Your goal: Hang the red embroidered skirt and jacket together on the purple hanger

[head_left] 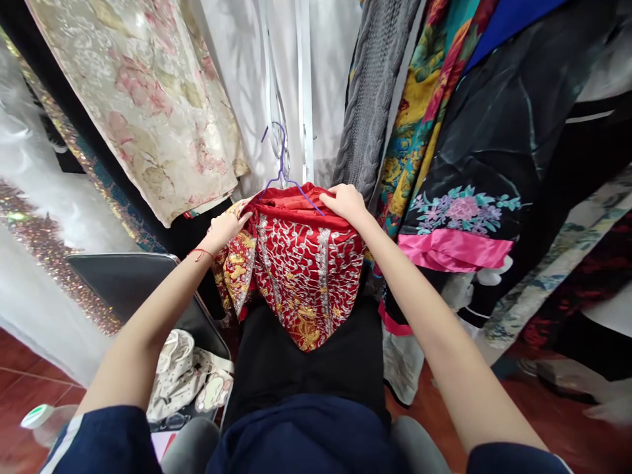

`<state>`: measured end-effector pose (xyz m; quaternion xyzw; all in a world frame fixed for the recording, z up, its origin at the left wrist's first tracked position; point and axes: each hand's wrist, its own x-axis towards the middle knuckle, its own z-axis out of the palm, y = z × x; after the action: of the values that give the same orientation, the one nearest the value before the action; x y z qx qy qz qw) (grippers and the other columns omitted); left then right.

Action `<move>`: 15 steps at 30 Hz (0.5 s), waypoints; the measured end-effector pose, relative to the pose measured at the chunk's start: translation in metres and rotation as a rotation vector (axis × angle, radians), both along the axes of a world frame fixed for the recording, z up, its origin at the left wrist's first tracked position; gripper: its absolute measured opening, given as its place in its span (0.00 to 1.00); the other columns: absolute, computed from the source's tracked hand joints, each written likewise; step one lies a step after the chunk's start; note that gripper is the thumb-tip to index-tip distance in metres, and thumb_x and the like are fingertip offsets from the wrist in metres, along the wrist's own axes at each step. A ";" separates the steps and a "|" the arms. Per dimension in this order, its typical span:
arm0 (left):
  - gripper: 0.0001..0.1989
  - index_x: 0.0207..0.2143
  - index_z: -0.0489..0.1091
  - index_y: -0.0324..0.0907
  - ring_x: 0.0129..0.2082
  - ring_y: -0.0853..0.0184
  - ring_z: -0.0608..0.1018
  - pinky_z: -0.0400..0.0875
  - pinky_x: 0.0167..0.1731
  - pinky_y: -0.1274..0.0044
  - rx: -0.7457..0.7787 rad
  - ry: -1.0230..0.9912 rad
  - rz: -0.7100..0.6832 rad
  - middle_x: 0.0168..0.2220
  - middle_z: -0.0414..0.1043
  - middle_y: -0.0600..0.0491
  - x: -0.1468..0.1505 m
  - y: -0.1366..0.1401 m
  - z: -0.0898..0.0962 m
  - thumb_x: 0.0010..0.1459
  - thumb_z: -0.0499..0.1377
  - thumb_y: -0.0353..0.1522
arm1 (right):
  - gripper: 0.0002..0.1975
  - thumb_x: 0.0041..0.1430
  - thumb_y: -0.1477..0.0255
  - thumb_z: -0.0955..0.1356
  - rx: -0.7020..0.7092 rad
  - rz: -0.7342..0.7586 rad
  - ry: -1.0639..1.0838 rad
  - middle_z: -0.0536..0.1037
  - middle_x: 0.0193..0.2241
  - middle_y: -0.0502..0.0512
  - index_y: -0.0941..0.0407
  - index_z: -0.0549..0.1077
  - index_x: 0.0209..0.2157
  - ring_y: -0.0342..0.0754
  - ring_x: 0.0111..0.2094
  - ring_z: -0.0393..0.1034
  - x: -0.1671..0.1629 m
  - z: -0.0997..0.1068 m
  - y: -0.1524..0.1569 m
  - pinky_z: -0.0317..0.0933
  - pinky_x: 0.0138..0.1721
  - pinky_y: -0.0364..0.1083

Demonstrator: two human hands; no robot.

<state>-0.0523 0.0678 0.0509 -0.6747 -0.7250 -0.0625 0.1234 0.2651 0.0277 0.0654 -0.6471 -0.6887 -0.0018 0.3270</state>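
A red bodice (306, 276) with silver and gold embroidery and a pointed lower edge hangs in front of my lap, its top edge towards the rack. My left hand (228, 227) pinches its upper left edge, where a gold-embroidered piece (237, 266) folds out to the side. At the upper right edge, my right hand (345, 203) grips the cloth with the thumb and fingers closed over the rim. A purple wire hanger (282, 158) reaches into the neckline, its hook pointing up. The hanger's lower part is hidden inside the garment.
Floral cream cloth (148, 112), a grey knit (370, 99) and a black garment with pink trim (459, 217) hang around. At left stands a black chair (128, 283) with a spotted white bag (178, 368) on it. A clear bottle (52, 421) is at lower left.
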 end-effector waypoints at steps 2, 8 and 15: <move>0.33 0.51 0.76 0.35 0.53 0.44 0.77 0.68 0.50 0.63 -0.056 0.040 -0.025 0.53 0.75 0.33 -0.015 0.004 -0.001 0.63 0.47 0.52 | 0.21 0.62 0.60 0.64 0.023 -0.015 -0.016 0.82 0.43 0.67 0.59 0.82 0.43 0.61 0.48 0.74 -0.002 -0.001 0.000 0.64 0.46 0.51; 0.45 0.61 0.64 0.26 0.57 0.36 0.73 0.63 0.54 0.55 0.118 -0.030 0.190 0.56 0.70 0.23 -0.029 0.004 -0.013 0.55 0.56 0.55 | 0.16 0.62 0.63 0.64 0.033 0.053 0.004 0.82 0.38 0.66 0.59 0.80 0.37 0.59 0.42 0.74 -0.002 -0.001 0.000 0.62 0.44 0.50; 0.25 0.59 0.65 0.33 0.52 0.41 0.77 0.65 0.48 0.59 0.234 -0.081 0.107 0.51 0.74 0.28 -0.026 0.012 0.010 0.61 0.48 0.31 | 0.13 0.61 0.66 0.63 0.123 0.339 0.176 0.72 0.24 0.51 0.57 0.71 0.25 0.46 0.30 0.64 0.000 -0.006 0.003 0.57 0.36 0.44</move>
<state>-0.0785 0.0803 0.0611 -0.6131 -0.7521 -0.1669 0.1750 0.2654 0.0312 0.0589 -0.4982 -0.7552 0.0679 0.4207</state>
